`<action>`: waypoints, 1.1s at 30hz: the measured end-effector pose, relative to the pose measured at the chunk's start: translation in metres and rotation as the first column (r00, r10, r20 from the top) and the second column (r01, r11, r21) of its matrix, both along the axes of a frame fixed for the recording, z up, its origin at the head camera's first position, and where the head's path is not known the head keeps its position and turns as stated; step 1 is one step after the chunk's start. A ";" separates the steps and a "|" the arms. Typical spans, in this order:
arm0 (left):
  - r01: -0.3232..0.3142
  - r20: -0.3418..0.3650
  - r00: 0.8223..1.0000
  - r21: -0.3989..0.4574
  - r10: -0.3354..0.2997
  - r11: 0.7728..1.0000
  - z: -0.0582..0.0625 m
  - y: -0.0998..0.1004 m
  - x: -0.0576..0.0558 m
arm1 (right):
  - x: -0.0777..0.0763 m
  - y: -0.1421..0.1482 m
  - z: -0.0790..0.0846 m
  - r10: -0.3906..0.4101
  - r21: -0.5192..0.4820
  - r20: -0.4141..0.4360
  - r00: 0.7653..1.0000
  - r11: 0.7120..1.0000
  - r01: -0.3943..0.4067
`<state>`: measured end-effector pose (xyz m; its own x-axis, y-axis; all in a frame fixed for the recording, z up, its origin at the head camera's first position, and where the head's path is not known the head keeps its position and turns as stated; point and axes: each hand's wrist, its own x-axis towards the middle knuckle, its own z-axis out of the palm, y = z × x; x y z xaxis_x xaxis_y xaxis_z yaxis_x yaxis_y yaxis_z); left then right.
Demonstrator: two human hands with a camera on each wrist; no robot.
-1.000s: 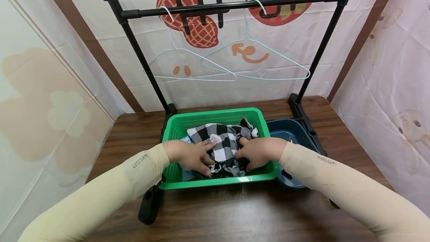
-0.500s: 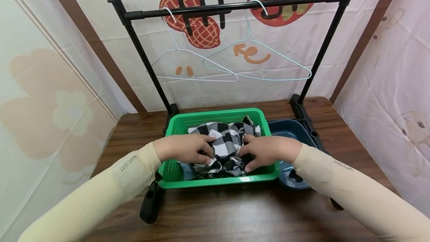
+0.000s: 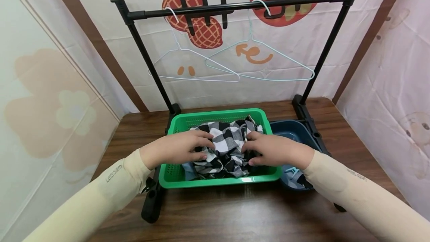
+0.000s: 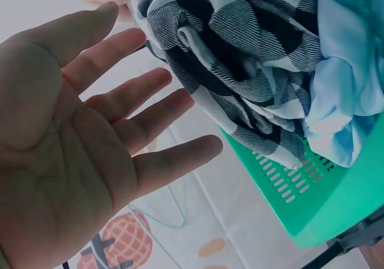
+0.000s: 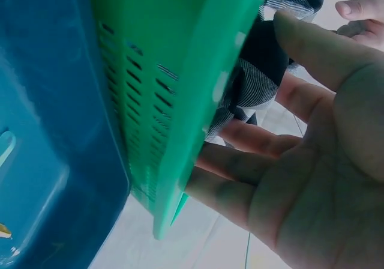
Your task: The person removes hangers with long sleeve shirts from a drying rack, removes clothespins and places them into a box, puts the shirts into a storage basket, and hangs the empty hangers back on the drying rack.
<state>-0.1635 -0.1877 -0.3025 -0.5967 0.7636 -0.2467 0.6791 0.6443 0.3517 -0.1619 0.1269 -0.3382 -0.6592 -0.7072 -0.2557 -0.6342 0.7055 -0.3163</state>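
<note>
A crumpled black-and-white checked garment (image 3: 224,143) lies in a green plastic basket (image 3: 215,184). Beside it in the left wrist view is a light blue cloth (image 4: 342,71). My left hand (image 3: 178,146) is over the basket's left side, its fingers spread and holding nothing; the left wrist view shows the bare palm (image 4: 66,131). Over the basket's right side is my right hand (image 3: 277,148), fingers loosely extended with nothing gripped. In the right wrist view its fingers are by the basket's rim (image 5: 204,95), near the checked cloth; whether they touch it I cannot tell.
Behind the basket stands a black rack (image 3: 235,7) carrying a white hanger (image 3: 198,80) and a pale green hanger (image 3: 279,80). A dark blue basin (image 3: 297,128) with small items, including a blue clip (image 3: 294,170), sits right of the basket on the wooden table (image 3: 235,212).
Both hands have come up off the checked garment and drawn apart, left hand leftward and right hand rightward. The garment stays in the basket. The head view has shifted slightly.
</note>
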 end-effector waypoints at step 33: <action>-0.185 -0.150 0.961 0.285 0.234 0.940 -0.040 -0.056 0.050 | 0.032 0.058 -0.003 -0.072 -0.262 -0.186 0.980 0.965 0.021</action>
<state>-0.1139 -0.2441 -0.3420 -0.7654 0.6393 0.0736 0.6063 0.6782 0.4152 -0.1304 0.1847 -0.3411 -0.7117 -0.6994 0.0660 -0.6691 0.6463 -0.3668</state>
